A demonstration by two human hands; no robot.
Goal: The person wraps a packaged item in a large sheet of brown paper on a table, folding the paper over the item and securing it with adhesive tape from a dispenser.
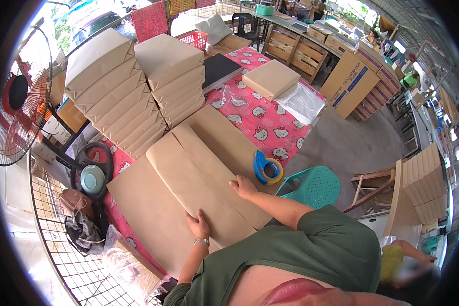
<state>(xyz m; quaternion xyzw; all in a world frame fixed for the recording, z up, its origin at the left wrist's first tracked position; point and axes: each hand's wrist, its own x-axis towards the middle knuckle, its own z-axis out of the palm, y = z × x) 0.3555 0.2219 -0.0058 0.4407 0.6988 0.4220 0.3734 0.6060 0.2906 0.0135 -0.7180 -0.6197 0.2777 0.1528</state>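
Observation:
Brown kraft paper (132, 196) lies spread over the table, with a part of it folded over a flat rectangular bundle (188, 168). A lengthwise paper edge runs along the bundle's top. My left hand (199, 225), with a bracelet at the wrist, rests on the bundle's near left edge, fingers apart. On the far right part of the folded paper lies my right hand (243, 187), fingers stretched out. Neither hand holds anything; what is inside the bundle is hidden. Right of my right hand stands a blue tape dispenser (266, 167) with a yellowish roll.
Two tall stacks of brown wrapped packages (109, 84) stand at the far left. Beyond the bundle are a single wrapped package (271, 79) and clear plastic (302, 103) on the pink patterned tablecloth (260, 127). A green stool (313, 186) stands right; a fan (21, 97) left.

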